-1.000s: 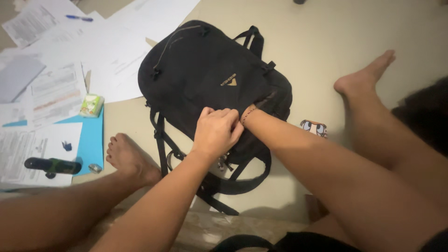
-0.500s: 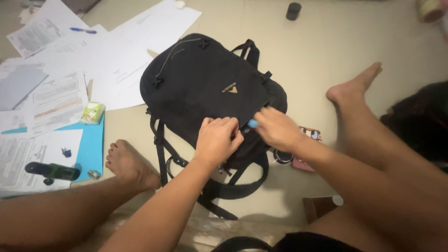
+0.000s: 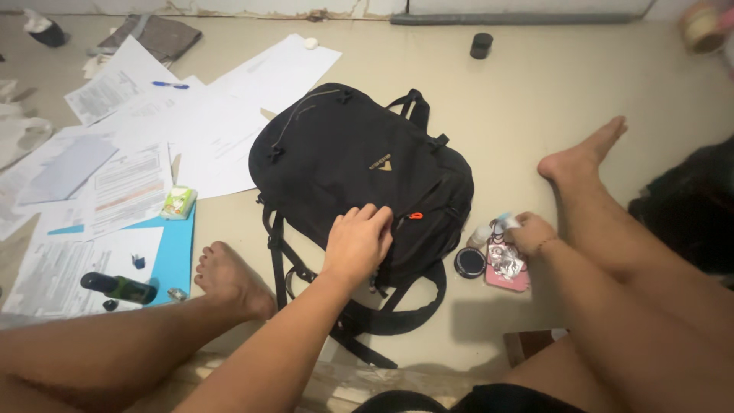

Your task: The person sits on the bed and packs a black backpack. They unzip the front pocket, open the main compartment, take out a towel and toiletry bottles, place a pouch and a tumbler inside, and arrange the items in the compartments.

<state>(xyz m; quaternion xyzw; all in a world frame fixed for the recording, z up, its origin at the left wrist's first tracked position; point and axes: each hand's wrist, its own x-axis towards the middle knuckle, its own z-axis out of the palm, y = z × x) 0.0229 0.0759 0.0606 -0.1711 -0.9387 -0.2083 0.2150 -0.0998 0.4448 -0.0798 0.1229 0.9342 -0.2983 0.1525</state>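
A black backpack lies flat on the beige floor between my legs. My left hand rests on its lower front edge, fingers curled over the fabric next to a small orange zip pull. My right hand is off to the right of the bag, closed around a small white and blue item held just above a pink phone case. A round black compact and a small white bottle lie beside that hand.
Loose papers and a blue folder cover the floor at the left, with a dark green bottle, a small green packet and a blue pen. A black cap lies near the far wall. My bare feet flank the bag.
My right hand has left the backpack's front and moved right to the small items by the pink case, carrying the small white and blue item. My left hand stays on the bag.
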